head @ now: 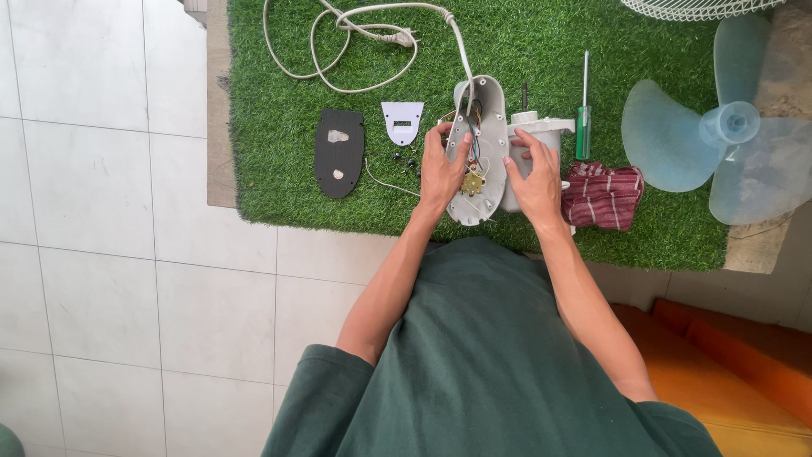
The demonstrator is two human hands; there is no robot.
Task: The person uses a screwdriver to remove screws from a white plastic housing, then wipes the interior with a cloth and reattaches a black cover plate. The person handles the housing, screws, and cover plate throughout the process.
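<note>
An opened grey fan housing [489, 110] lies on a green turf mat [279, 152], with wires and a small brass-coloured part [472, 181] showing inside. My left hand [441, 169] grips its left edge. My right hand [534, 176] holds its right side and rests on a white cylindrical motor part [541, 129] beside it. A white power cord [355, 42] runs from the housing top across the mat.
A black oval plate [339, 152], a white bracket [402, 122] and several small dark screws [404, 159] lie to the left. A green-handled screwdriver [584, 118], a red striped cloth [602, 196] and a pale blue fan blade [719, 127] lie to the right. White floor tiles lie left.
</note>
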